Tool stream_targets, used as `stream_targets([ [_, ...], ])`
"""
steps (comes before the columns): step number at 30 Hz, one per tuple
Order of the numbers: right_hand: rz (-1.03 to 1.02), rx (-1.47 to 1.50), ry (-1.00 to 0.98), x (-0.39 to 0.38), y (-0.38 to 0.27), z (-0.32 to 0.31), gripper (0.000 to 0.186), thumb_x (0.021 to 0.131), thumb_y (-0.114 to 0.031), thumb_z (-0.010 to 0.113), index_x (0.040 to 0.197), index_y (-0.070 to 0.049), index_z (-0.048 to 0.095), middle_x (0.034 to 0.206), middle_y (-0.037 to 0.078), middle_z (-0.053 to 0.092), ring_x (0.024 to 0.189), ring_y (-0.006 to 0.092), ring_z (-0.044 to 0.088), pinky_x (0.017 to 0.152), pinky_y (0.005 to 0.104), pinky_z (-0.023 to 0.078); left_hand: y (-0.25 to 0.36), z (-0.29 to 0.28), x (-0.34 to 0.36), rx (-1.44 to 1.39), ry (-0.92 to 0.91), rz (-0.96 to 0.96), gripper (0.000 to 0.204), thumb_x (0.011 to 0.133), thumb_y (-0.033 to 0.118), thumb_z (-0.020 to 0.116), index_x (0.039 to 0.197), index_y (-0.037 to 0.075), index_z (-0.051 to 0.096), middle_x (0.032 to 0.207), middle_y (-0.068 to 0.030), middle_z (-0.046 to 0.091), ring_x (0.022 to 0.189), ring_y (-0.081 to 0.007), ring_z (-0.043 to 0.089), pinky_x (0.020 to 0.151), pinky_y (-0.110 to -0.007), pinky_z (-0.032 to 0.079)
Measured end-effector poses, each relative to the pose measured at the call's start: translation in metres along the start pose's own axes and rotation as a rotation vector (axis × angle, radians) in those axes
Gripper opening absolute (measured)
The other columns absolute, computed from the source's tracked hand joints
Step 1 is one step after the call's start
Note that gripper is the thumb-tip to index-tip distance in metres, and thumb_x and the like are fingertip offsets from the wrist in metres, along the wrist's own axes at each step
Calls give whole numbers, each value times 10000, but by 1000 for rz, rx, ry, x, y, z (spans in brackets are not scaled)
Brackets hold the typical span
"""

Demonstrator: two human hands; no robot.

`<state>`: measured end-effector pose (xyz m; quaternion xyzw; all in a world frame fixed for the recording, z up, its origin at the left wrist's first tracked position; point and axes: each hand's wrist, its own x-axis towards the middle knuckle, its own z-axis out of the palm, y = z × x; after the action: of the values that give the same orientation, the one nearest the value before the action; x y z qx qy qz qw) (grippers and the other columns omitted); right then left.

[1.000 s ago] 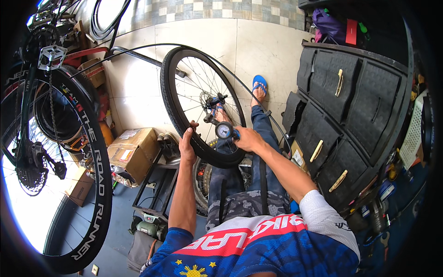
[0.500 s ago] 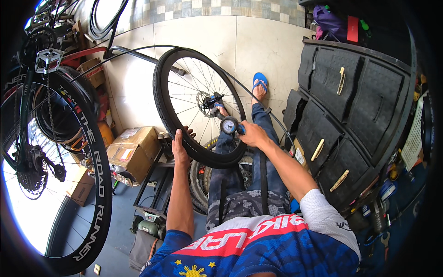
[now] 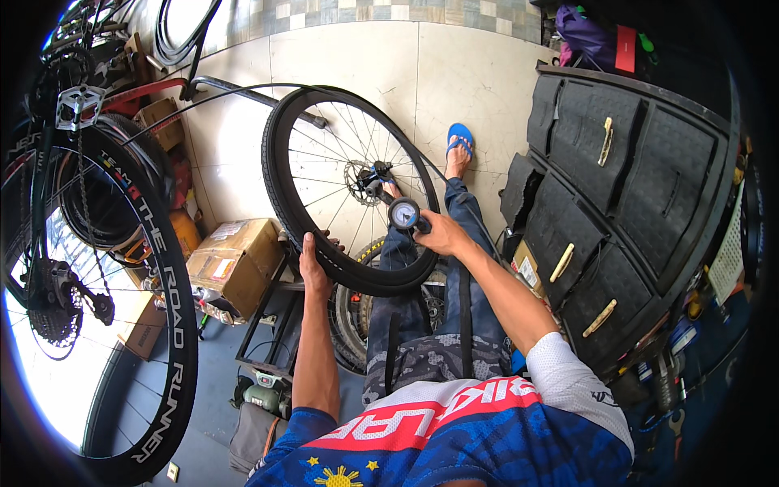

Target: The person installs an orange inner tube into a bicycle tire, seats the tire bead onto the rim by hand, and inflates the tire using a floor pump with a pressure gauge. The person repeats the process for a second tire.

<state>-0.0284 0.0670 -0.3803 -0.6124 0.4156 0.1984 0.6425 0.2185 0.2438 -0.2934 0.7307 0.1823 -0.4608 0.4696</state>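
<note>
A spoked bicycle wheel with a black tyre (image 3: 280, 154) and a disc rotor (image 3: 357, 182) stands tilted in front of my legs. My left hand (image 3: 313, 272) grips the tyre's lower left side, thumb on the near face and the other fingers mostly hidden behind it. In my right hand (image 3: 445, 234) is a tyre inflator with a round dial gauge (image 3: 403, 214), my fingers wrapped round its dark handle. The gauge sits over the wheel's lower right spokes; whether its nozzle is on the valve I cannot tell. A thin black hose (image 3: 235, 89) passes behind the wheel.
At the left hangs a bicycle whose deep-rimmed wheel (image 3: 174, 325) reaches low. Cardboard boxes (image 3: 231, 264) and a metal frame (image 3: 264, 325) stand beside my left arm. A black drawer cabinet (image 3: 600, 187) fills the right side. Another wheel (image 3: 345, 325) lies under the held one.
The held wheel has shifted slightly left. My right hand has turned a little, and the gauge dial now faces up more fully. Both hands keep their grips.
</note>
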Motion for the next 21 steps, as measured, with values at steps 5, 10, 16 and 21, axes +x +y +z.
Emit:
stream_targets([
  [5, -29, 253, -173, 21, -12, 13, 376, 833, -192, 787, 1160, -40, 685, 977, 52, 729, 911, 166, 673, 859, 329, 531, -6, 0, -4, -11, 23, -35, 667, 990, 629, 609, 1205, -1, 650, 968, -137, 690, 869, -266, 712, 800, -407, 602],
  [10, -32, 291, -288, 33, -29, 21, 306, 835, -193, 776, 1080, -25, 702, 951, 53, 732, 892, 178, 677, 842, 340, 534, -11, 0, -11, -7, 35, -121, 713, 992, 638, 606, 1216, -36, 665, 929, -133, 701, 851, -257, 729, 784, -397, 600],
  [16, -120, 280, -188, 23, -28, 15, 334, 847, -200, 762, 1124, -22, 705, 975, 66, 745, 891, 160, 674, 831, 333, 529, -18, -12, -26, -466, -229, -313, 722, 1028, 636, 542, 1275, -33, 652, 1090, -168, 733, 1045, -307, 725, 958, -438, 592],
  [21, -38, 288, -134, 18, -15, 10, 363, 855, -223, 764, 1149, -18, 706, 946, 72, 740, 807, 146, 655, 770, 329, 526, -48, -34, 4, -321, -333, -527, 398, 1055, 341, 596, 1228, -6, 685, 1183, -174, 744, 1109, -326, 724, 985, -469, 587],
])
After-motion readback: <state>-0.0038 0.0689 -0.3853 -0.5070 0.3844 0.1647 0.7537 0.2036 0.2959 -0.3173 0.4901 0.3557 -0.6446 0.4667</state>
